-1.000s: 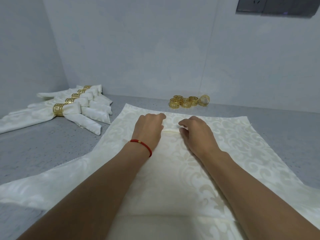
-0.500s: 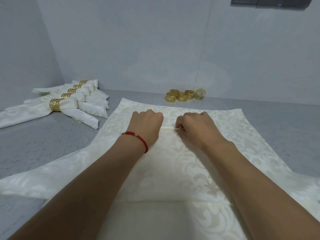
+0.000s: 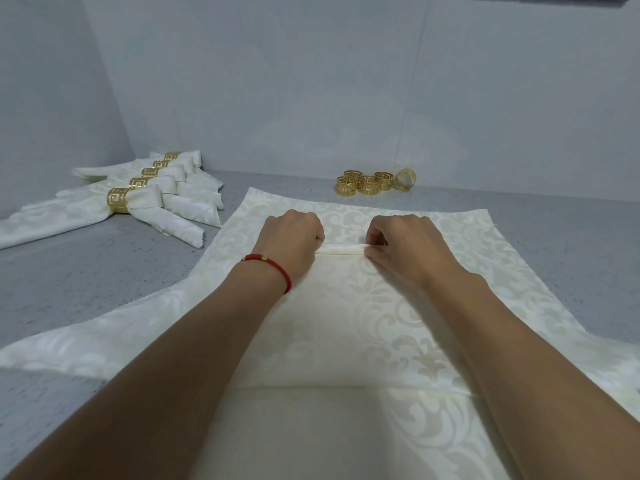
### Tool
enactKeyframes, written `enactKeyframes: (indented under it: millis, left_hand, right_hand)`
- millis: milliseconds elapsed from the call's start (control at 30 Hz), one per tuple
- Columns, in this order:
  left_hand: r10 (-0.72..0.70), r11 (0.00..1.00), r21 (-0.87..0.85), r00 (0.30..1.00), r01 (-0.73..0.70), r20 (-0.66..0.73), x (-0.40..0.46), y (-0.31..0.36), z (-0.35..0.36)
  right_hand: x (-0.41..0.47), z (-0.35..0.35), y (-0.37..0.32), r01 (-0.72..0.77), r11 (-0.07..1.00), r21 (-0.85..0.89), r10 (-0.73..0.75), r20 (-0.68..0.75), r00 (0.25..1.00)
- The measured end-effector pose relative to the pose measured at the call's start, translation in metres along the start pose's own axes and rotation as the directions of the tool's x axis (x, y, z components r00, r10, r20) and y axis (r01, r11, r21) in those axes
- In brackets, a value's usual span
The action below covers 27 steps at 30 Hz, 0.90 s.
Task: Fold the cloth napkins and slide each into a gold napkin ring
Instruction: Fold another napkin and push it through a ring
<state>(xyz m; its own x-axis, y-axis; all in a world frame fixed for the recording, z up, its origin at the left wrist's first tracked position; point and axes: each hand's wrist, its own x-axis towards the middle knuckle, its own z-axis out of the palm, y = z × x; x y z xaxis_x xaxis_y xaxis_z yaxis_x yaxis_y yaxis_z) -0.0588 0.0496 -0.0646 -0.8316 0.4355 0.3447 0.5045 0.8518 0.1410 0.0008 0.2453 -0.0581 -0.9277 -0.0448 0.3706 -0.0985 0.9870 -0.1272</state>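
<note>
Cream napkin (image 3: 346,323) (spread flat), left hand (image 3: 294,240), right hand (image 3: 405,247) pinching its fold

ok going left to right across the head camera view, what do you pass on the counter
Finished napkins in gold rings → left hand, pinching the napkin → raised fold of the napkin → right hand, pinching the same fold. The spare gold rings sit farther back, above the gap between the hands.

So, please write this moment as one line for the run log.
step: pleating | left hand: pinches napkin fold | right hand: pinches same fold | spare rings: untouched | finished napkins: far left
</note>
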Motion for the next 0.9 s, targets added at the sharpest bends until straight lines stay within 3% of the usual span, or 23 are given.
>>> enactKeyframes:
  millis: [267, 400, 567, 700, 800, 900]
  left_hand:
    - [0.110, 0.986, 0.122, 0.994, -0.111, 0.018, -0.005, -0.003, -0.016]
    - [0.057, 0.998, 0.024, 0.991, -0.060, 0.122, -0.009, 0.001, -0.028]
    - [-0.025, 0.994, -0.099, 0.994, 0.036, 0.110, -0.010, -0.004, -0.030]
    - [-0.029, 0.988, -0.145, 0.987, 0.051, 0.155, -0.007, -0.009, -0.027]
    - [-0.044, 0.996, -0.069, 0.979, 0.059, 0.199, -0.008, -0.007, -0.027]
    - [-0.032, 0.998, 0.056, 0.988, 0.024, 0.150, -0.010, -0.002, -0.028]
  right_hand:
    - [0.000, -0.007, -0.003, 0.096, 0.995, -0.005, -0.096, 0.056, 0.994]
    - [-0.003, -0.017, 0.001, 0.072, 0.990, 0.122, -0.097, 0.206, 0.974]
    - [-0.008, -0.013, 0.007, 0.003, 0.951, 0.308, -0.044, 0.127, 0.991]
    - [-0.004, -0.010, 0.012, -0.041, 0.969, 0.244, -0.008, 0.198, 0.980]
    - [-0.004, -0.009, 0.010, -0.069, 0.970, 0.234, 0.016, 0.219, 0.976]
    - [-0.004, -0.008, 0.007, -0.043, 0.976, 0.211, 0.009, 0.159, 0.987]
